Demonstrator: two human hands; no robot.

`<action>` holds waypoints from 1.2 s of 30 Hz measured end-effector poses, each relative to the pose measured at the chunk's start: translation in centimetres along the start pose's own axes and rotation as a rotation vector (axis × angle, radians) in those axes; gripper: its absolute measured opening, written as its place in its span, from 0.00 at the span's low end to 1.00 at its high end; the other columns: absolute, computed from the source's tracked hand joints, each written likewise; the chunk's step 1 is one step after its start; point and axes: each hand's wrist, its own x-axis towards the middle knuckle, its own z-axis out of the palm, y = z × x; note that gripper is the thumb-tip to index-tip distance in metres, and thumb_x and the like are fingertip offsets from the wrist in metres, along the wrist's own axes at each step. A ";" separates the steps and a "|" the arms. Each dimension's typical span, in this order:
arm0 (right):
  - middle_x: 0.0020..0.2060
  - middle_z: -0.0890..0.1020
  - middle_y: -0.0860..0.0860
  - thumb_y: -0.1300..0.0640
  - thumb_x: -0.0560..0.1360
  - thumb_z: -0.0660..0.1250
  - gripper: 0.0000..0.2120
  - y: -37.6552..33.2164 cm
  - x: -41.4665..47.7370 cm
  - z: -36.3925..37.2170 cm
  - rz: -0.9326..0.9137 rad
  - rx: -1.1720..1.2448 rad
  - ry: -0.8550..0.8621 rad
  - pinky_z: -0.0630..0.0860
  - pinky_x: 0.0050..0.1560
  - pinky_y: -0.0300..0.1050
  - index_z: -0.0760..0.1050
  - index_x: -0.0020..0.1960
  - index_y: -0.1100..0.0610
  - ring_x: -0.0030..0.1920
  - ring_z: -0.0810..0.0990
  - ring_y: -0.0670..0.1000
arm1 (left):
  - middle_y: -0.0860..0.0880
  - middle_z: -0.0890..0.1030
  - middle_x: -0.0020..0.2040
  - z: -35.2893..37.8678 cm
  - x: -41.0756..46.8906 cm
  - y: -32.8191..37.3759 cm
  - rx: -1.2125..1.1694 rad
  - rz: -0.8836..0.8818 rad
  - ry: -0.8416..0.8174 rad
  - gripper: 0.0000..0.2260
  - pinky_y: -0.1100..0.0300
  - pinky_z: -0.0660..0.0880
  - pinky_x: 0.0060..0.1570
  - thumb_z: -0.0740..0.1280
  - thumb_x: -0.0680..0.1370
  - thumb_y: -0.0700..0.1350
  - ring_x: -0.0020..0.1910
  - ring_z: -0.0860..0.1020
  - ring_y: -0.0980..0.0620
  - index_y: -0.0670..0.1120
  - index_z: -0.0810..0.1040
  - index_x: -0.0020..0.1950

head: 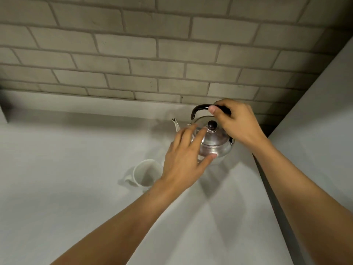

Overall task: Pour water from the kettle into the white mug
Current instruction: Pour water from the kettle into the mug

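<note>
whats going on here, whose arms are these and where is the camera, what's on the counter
There is no machine here. The single picture comes from a wide-angle camera worn on a person's head, looking forward and down, so the two bare arms reaching in from below are that person's own.

The right hand is closed around the black handle of a shiny metal kettle. The left hand is open, its fingers spread against the kettle's side. I cannot tell whether the kettle is lifted or resting.

On the pale counter, just in front of the kettle and to its left, stands a white mug, upright; nothing shows inside it. Behind is a grey brick wall. No water is being poured.
</note>
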 end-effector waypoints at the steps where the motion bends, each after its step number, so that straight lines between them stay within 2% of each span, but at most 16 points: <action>1: 0.42 0.87 0.48 0.42 0.80 0.67 0.15 -0.4 -1.0 -0.3 0.005 0.001 0.002 0.79 0.46 0.50 0.85 0.53 0.51 0.43 0.83 0.51 | 0.49 0.68 0.79 0.1 -1.1 0.2 0.022 0.004 -0.018 0.32 0.48 0.74 0.66 0.67 0.79 0.63 0.76 0.66 0.43 0.51 0.67 0.80; 4: 0.42 0.86 0.45 0.41 0.80 0.67 0.15 -1.4 -4.1 -0.6 0.008 -0.002 -0.018 0.78 0.46 0.47 0.85 0.53 0.51 0.42 0.83 0.47 | 0.50 0.63 0.83 0.2 -4.1 0.5 0.043 0.003 -0.083 0.34 0.44 0.72 0.70 0.63 0.81 0.65 0.79 0.64 0.42 0.50 0.61 0.83; 9: 0.39 0.85 0.39 0.43 0.79 0.69 0.11 -2.5 -7.8 -0.4 0.021 0.002 -0.056 0.70 0.40 0.27 0.85 0.51 0.49 0.43 0.81 0.38 | 0.52 0.64 0.83 0.0 -7.3 1.0 0.045 -0.007 -0.128 0.32 0.45 0.73 0.68 0.58 0.82 0.65 0.79 0.65 0.41 0.50 0.63 0.82; 12: 0.40 0.84 0.36 0.42 0.79 0.69 0.11 -3.5 -9.1 -0.4 -0.004 -0.008 -0.080 0.70 0.42 0.26 0.85 0.52 0.48 0.45 0.82 0.36 | 0.49 0.66 0.81 -0.3 -8.5 1.1 0.009 0.007 -0.146 0.31 0.46 0.70 0.73 0.57 0.83 0.63 0.79 0.65 0.41 0.47 0.65 0.81; 15: 0.41 0.84 0.35 0.42 0.79 0.69 0.11 -4.5 -9.5 -0.6 -0.024 -0.019 -0.103 0.70 0.41 0.25 0.85 0.52 0.47 0.47 0.82 0.36 | 0.48 0.67 0.81 -0.6 -9.2 1.1 -0.049 -0.004 -0.157 0.31 0.46 0.70 0.73 0.59 0.83 0.61 0.80 0.64 0.41 0.46 0.66 0.81; 20: 0.41 0.85 0.37 0.42 0.80 0.69 0.11 -6.6 -8.7 -1.1 -0.074 -0.061 -0.148 0.73 0.43 0.29 0.86 0.53 0.46 0.49 0.82 0.36 | 0.46 0.68 0.80 -1.4 -9.5 0.9 -0.114 -0.043 -0.108 0.30 0.49 0.68 0.75 0.65 0.83 0.59 0.79 0.66 0.43 0.46 0.66 0.81; 22: 0.42 0.86 0.38 0.41 0.80 0.68 0.12 -7.6 -8.1 -1.2 -0.105 -0.076 -0.172 0.74 0.46 0.30 0.86 0.54 0.46 0.48 0.84 0.40 | 0.46 0.70 0.79 -1.8 -9.4 1.0 -0.133 -0.054 -0.082 0.30 0.49 0.69 0.74 0.65 0.82 0.59 0.77 0.68 0.43 0.46 0.68 0.80; 27: 0.45 0.88 0.42 0.41 0.78 0.70 0.11 -9.9 -6.6 -1.3 -0.179 -0.140 -0.260 0.80 0.51 0.47 0.86 0.54 0.45 0.48 0.84 0.46 | 0.46 0.69 0.79 -2.6 -9.5 1.2 -0.196 -0.102 -0.055 0.30 0.51 0.72 0.71 0.65 0.83 0.58 0.75 0.70 0.43 0.45 0.67 0.80; 30: 0.45 0.87 0.41 0.42 0.78 0.70 0.11 -11.0 -6.1 -1.2 -0.225 -0.171 -0.305 0.78 0.51 0.48 0.86 0.54 0.45 0.48 0.84 0.47 | 0.45 0.69 0.79 -2.7 -9.6 1.4 -0.251 -0.128 -0.045 0.29 0.50 0.71 0.72 0.65 0.83 0.57 0.75 0.69 0.42 0.44 0.67 0.80; 36: 0.47 0.90 0.47 0.42 0.78 0.70 0.12 -12.8 -5.4 -0.9 -0.311 -0.260 -0.367 0.81 0.51 0.55 0.87 0.56 0.46 0.49 0.87 0.52 | 0.44 0.66 0.80 -2.2 -9.9 1.5 -0.346 -0.176 -0.022 0.29 0.50 0.69 0.74 0.64 0.84 0.56 0.77 0.67 0.42 0.43 0.66 0.80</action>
